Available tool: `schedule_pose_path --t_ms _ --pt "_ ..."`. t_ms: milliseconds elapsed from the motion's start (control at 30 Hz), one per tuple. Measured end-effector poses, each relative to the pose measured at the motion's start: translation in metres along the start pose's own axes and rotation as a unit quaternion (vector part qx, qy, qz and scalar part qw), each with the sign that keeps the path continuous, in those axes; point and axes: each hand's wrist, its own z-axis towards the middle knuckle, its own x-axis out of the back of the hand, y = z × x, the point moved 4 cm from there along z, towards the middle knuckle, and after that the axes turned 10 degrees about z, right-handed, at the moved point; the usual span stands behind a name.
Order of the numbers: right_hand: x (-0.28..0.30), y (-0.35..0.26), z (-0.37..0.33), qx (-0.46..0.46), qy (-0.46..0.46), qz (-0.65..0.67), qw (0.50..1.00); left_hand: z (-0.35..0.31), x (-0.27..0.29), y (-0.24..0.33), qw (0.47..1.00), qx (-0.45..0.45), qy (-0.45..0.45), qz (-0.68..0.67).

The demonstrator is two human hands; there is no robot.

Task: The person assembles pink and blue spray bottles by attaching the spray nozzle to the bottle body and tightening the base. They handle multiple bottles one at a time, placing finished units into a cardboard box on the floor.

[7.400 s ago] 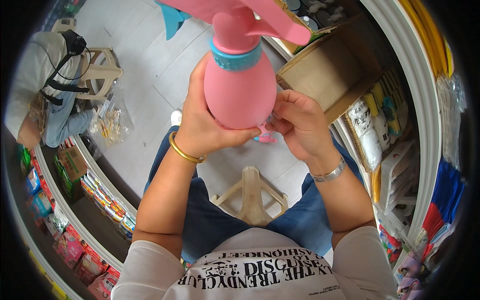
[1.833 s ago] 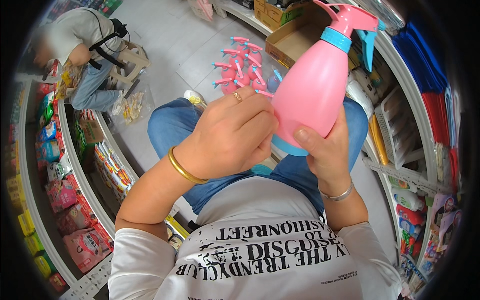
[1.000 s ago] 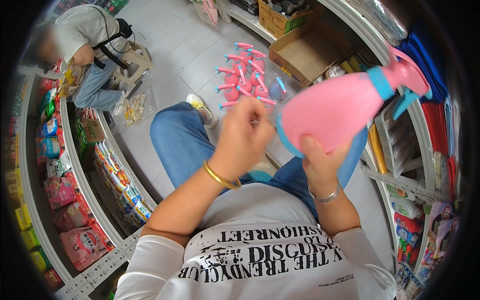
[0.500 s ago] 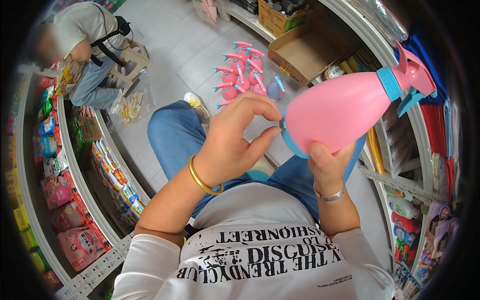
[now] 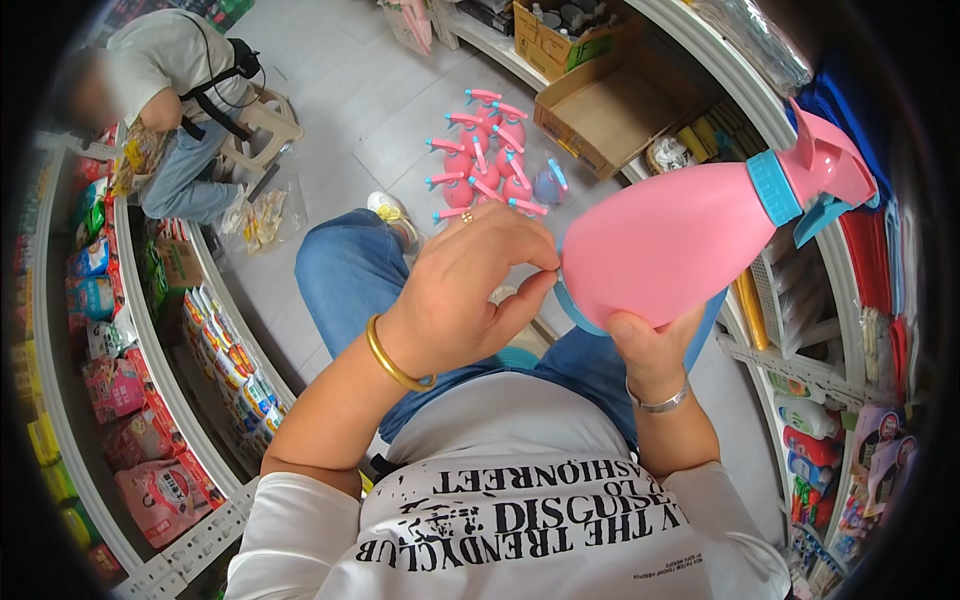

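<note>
A pink spray bottle (image 5: 665, 240) with a light-blue collar, base ring and trigger lies tilted in front of me, its nozzle head pointing to the upper right. Wrapped round its lower side, my right hand (image 5: 655, 345) grips it, thumb near the base and the other fingers mostly hidden behind. At the bottle's base, my left hand (image 5: 475, 275) has thumb and index finger pinched together against the blue ring. Whatever sits between those fingertips is too small to make out.
Several pink spray bottles (image 5: 485, 155) stand on the grey floor ahead, with one blue spray bottle (image 5: 550, 184) beside them. An open cardboard box (image 5: 600, 110) is at the right shelf. Stocked shelves (image 5: 165, 330) curve along both sides. Another person (image 5: 180, 70) bends near a stool (image 5: 265, 130).
My left thumb and index finger, apart before, have closed into a pinch at the bottle's base. The spray bottle has shifted slightly left and down in my right hand.
</note>
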Motion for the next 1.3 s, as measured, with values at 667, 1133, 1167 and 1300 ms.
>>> schedule_pose_path --t_ms 667,1133,1167,1300 --pt "0.008 0.005 -0.009 -0.040 -0.005 -0.005 0.999 -0.004 -0.006 0.003 0.999 0.025 -0.028 -0.016" --pt "0.011 0.005 -0.017 0.118 -0.018 -0.233 0.965 -0.023 -0.021 -0.007 0.924 0.264 -0.035 -0.273" --pt "0.011 0.009 -0.016 0.138 0.018 -0.212 0.967 -0.023 -0.024 -0.005 0.904 0.285 -0.030 -0.318" --pt "0.031 0.015 -0.001 0.013 0.111 -0.046 0.993 -0.027 -0.026 0.000 0.931 0.255 -0.024 -0.261"
